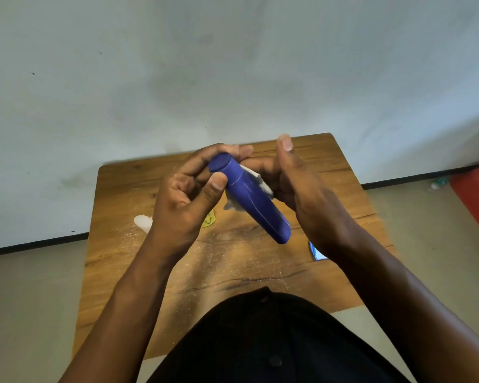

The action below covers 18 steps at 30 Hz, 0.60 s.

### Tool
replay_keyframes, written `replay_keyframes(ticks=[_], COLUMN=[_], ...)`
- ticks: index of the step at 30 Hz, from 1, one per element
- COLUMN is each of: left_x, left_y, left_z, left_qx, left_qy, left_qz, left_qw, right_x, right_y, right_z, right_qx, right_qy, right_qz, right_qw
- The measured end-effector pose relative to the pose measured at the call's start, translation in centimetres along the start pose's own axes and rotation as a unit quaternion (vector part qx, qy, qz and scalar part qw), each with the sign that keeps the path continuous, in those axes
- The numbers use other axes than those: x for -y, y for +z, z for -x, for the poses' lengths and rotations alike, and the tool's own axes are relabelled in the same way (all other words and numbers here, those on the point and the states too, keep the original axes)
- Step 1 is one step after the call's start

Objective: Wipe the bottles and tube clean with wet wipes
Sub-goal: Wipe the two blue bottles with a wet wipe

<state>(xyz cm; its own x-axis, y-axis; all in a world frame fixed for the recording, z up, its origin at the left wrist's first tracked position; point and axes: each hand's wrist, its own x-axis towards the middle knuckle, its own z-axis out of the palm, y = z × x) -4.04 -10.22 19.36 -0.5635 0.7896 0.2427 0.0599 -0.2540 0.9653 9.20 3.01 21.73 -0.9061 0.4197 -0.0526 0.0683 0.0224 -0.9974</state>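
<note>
A dark blue cylindrical bottle [250, 199] is held tilted above the wooden table [233, 261], its flat cap end up and to the left. My left hand [188, 194] grips the cap end, thumb pressed on its side. My right hand [296, 183] holds a white wet wipe [256, 182] against the far side of the bottle, with the thumb raised straight up. Part of the wipe hangs below the bottle.
On the table, a white object [143, 223] lies at the left. A yellow item [208, 220] peeks from under my left hand, and a blue-and-white pack [317, 251] shows under my right wrist. White grains speckle the tabletop. A red object [476, 197] stands on the floor at right.
</note>
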Motion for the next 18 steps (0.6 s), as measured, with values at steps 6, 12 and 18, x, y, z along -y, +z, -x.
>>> replay_keyframes(ticks=[6, 12, 18], left_x=[0.2, 0.6, 0.7], left_y=[-0.9, -1.2, 0.3], left_z=[-0.1, 0.0, 0.4], left_qx=[-0.078, -0.164, -0.156], left_qy=[0.006, -0.009, -0.015], left_qz=[0.007, 0.007, -0.037], left_qw=[0.997, 0.986, 0.987], right_x=[-1.7, -5.1, -3.5], right_y=[-1.1, -0.9, 1.0], right_z=[0.8, 1.4, 1.0], right_qx=[0.006, -0.031, -0.071], right_qy=[0.007, -0.001, -0.093], right_qz=[0.042, 0.162, 0.142], right_qw=[0.999, 0.986, 0.983])
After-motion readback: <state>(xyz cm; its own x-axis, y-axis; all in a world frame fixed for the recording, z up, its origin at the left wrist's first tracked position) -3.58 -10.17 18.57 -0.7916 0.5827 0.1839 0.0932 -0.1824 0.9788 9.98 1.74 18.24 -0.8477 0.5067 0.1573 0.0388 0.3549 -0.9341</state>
